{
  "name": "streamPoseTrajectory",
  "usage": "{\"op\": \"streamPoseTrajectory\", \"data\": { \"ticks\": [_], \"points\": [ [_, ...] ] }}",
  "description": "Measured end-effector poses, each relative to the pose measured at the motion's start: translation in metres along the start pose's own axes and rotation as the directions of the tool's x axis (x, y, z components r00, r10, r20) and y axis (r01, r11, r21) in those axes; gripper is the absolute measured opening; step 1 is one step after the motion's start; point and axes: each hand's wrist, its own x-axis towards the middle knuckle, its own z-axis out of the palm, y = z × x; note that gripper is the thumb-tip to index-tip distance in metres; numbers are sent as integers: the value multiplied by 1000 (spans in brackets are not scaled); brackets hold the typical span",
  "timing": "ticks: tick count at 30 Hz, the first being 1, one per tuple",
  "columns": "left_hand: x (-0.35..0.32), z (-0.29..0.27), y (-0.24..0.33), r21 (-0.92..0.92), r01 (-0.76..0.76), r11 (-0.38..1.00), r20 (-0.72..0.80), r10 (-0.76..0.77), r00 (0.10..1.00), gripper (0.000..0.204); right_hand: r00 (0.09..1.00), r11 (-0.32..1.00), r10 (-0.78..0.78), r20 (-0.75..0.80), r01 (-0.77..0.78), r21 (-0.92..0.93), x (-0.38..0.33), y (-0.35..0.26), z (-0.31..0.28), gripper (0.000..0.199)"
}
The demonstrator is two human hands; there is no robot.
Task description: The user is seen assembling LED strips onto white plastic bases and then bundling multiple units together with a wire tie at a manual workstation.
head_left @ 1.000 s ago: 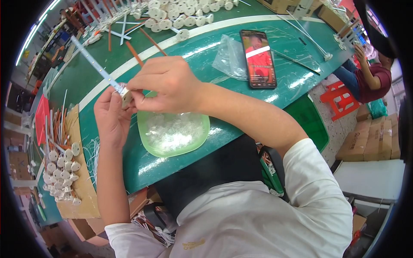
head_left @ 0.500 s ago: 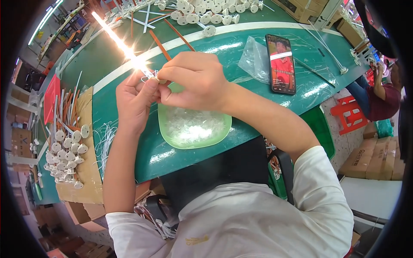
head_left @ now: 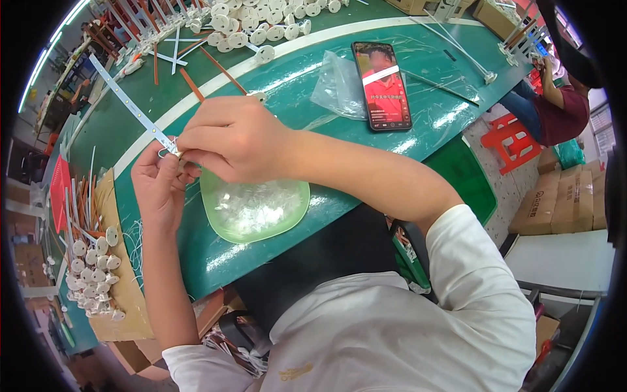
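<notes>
A narrow LED strip (head_left: 124, 98), unlit, with small yellowish chips along it, slants up and leftward from between my hands. My left hand (head_left: 157, 189) is closed round its lower end, thumb on top. At that end thin wires (head_left: 163, 151) curl beside the thumb. My right hand (head_left: 238, 140) is closed in a pinch against the same spot, at the wires; its fingers partly hide what they grip. Below the right hand, a pale green bowl (head_left: 247, 239) holds many small clear pieces.
A phone (head_left: 382, 88) lies on a plastic bag (head_left: 336, 88) to the right. White round-based parts (head_left: 261, 26) pile up at the back; more white parts (head_left: 95, 268) rest on cardboard (head_left: 124, 313) at left. A seated person (head_left: 555, 111) is at far right near a red stool (head_left: 509, 140).
The strip was glowing brightly and is now dark. Both hands, still together at its end, appear lower and farther left; the whole view has shifted too.
</notes>
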Motion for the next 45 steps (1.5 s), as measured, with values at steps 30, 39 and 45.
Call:
{"op": "streamPoseTrajectory", "data": {
  "ticks": [30, 39, 45],
  "points": [
    [9, -7, 12, 46, -62, 997, -102, 66, 993, 45, 486, 928, 15, 874, -332, 168, 1, 2, -23, 30],
    [6, 8, 10, 78, -59, 995, -154, 70, 986, 48, 422, 844, 92, 902, -514, 154, 9, 0, -29, 14],
    [3, 11, 12, 132, -44, 990, -115, 60, 992, 49, 485, 842, 65, 872, -495, 213, 13, -2, -29, 10]
  ]
}}
